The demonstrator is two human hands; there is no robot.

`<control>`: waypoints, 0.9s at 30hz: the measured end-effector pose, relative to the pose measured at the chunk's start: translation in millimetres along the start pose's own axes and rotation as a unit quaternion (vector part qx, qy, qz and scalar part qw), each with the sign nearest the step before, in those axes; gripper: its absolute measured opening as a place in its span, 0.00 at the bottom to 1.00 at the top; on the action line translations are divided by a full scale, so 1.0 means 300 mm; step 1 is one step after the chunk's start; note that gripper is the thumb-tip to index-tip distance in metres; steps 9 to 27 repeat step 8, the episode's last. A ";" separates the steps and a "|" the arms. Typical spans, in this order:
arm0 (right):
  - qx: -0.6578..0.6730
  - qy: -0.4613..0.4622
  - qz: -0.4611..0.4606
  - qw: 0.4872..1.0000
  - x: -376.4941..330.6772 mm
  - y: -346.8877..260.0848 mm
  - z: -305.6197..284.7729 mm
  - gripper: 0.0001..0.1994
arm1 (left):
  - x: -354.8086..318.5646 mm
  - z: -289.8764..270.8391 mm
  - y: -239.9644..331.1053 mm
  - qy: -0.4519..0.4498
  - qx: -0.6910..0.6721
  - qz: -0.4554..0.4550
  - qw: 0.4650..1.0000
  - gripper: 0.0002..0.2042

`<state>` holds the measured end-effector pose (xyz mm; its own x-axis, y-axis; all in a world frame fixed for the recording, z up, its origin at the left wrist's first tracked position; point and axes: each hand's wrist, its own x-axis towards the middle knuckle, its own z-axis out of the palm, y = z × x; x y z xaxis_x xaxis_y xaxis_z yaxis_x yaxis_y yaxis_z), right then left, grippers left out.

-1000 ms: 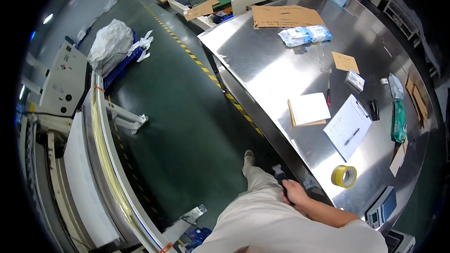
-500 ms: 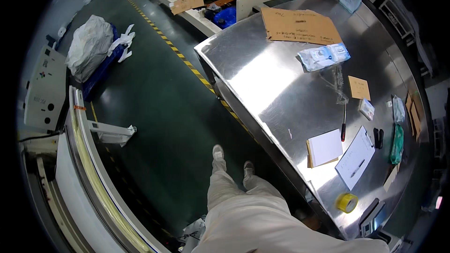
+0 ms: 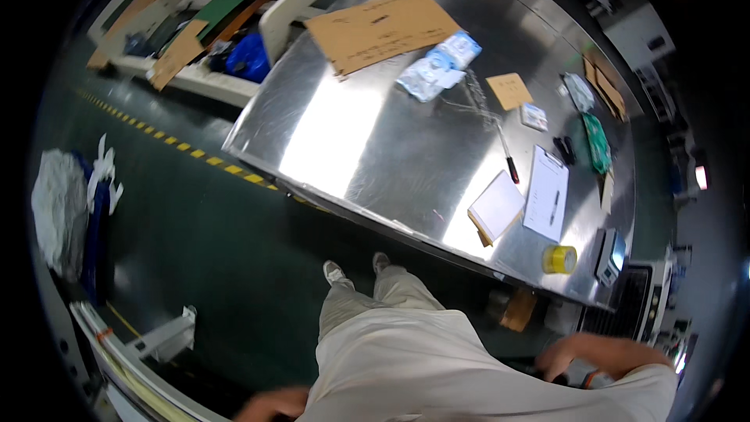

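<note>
My left hand [image 3: 273, 404] shows at the lower edge, beside my light shirt. It is smeared by motion, and its fingers cannot be made out. My right hand [image 3: 564, 353] hangs at my right side, below the near edge of the metal table [image 3: 406, 164]. Its fingers bend downward close to a dark thing with an orange part [image 3: 591, 380]; whether it grips that is unclear. On the table nearest to this hand are a yellow tape roll [image 3: 559, 259] and a small grey device with a screen [image 3: 610, 258].
The table also holds a clipboard [image 3: 546, 191] with a pen, a paper stack [image 3: 497, 205], a screwdriver [image 3: 508, 156], a wipes pack [image 3: 439, 66] and a cardboard sheet [image 3: 383, 30]. A white frame foot [image 3: 168, 336] stands at left. A wrapped bundle [image 3: 61, 215] lies on the floor.
My view has swung to the right, and the table now lies more squarely before me. Both hands have come into view at the lower edge. The things on the table look unmoved.
</note>
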<state>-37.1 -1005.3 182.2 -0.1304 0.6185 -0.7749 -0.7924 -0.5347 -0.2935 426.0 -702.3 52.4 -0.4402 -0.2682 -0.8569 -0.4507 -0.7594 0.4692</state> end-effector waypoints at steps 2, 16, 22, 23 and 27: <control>-0.079 0.033 0.024 0.996 -0.153 -0.071 -0.045 0.24 | -0.147 -0.237 0.148 0.271 0.039 0.317 0.908 0.09; -0.061 0.209 0.275 0.937 -0.603 -0.283 -0.265 0.12 | -0.361 -0.499 0.808 0.613 0.151 0.635 0.445 0.27; -0.061 0.209 0.275 0.937 -0.603 -0.283 -0.265 0.12 | -0.361 -0.499 0.808 0.613 0.151 0.635 0.445 0.27; -0.061 0.209 0.275 0.937 -0.603 -0.283 -0.265 0.12 | -0.361 -0.499 0.808 0.613 0.151 0.635 0.445 0.27; -0.061 0.209 0.275 0.937 -0.603 -0.283 -0.265 0.12 | -0.361 -0.499 0.808 0.613 0.151 0.635 0.445 0.27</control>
